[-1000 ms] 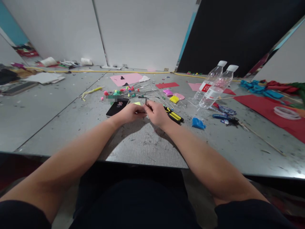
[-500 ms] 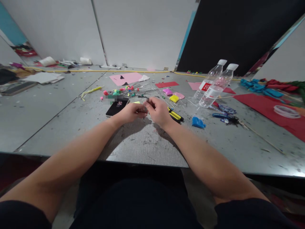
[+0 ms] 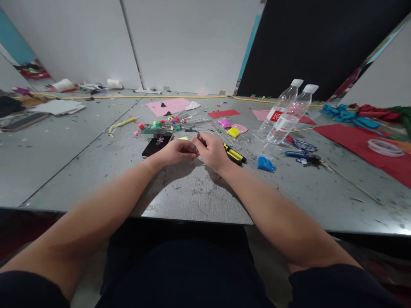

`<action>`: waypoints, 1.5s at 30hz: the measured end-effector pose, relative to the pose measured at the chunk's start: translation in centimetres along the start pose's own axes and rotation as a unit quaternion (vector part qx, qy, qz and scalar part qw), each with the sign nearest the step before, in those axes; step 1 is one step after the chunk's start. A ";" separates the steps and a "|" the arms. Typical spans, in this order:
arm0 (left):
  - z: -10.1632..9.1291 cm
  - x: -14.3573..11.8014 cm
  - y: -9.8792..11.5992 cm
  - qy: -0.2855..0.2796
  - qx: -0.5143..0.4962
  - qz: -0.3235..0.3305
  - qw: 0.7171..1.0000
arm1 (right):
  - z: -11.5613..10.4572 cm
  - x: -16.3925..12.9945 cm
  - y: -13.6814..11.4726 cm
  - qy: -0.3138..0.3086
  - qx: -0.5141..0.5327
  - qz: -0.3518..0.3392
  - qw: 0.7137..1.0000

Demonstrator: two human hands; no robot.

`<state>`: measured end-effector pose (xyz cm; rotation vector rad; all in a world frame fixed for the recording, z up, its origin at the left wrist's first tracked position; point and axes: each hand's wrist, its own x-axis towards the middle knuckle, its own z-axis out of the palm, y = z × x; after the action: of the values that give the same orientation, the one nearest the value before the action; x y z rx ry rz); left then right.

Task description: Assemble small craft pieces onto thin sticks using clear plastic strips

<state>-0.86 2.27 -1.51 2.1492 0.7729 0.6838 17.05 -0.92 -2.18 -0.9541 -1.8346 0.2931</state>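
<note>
left hand: the left hand [image 3: 176, 152] is sitting near the middle of the table, fingers curling in and pinching one end of a tiny thin piece [image 3: 198, 137]
right hand: the right hand [image 3: 212, 150] is touching the left one at its 3 o'clock, fingers also closing on that same little piece, which is poking up at 12 o'clock between the two thumbs
the piece: looking thin, dark and stiff, too small to tell what it's made of
phone: a glossy black phone [image 3: 157, 144] is lying flat at 10 o'clock from the hands
knife: a yellow and black plastic utility knife [image 3: 235, 155] is lying just beside the right hand at 3 o'clock
clay: soft-looking lumps, a blue one [image 3: 266, 163] at 3 o'clock, plus yellow [image 3: 233, 132] and pink [image 3: 226, 123] ones at 1 o'clock
bottles: two clear plastic bottles [image 3: 287, 114] with white caps are leaning at 2 o'clock
paper: flat pink sheet [image 3: 170, 106] at 12 o'clock, red sheet [image 3: 356, 141] far out at 3 o'clock
table: grey table [image 3: 80, 167], looking scuffed, scratched and speckled with scraps
room: plain white wall panels are running along the back, a big black panel standing at 1 o'clock
</note>
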 end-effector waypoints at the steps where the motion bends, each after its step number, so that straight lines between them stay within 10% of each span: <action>1: -0.1 0.0 0.0 -0.007 -0.003 -0.005 1.000 | 0.0 0.0 0.1 -0.003 -0.001 0.002 1.000; 45: -0.6 -0.2 1.4 0.007 0.046 -0.059 0.997 | -0.2 0.2 0.5 -0.023 0.116 0.131 0.984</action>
<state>-0.95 1.68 -0.14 2.1629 0.9478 0.6125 17.39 -0.52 -2.24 -1.0307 -1.6714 0.6814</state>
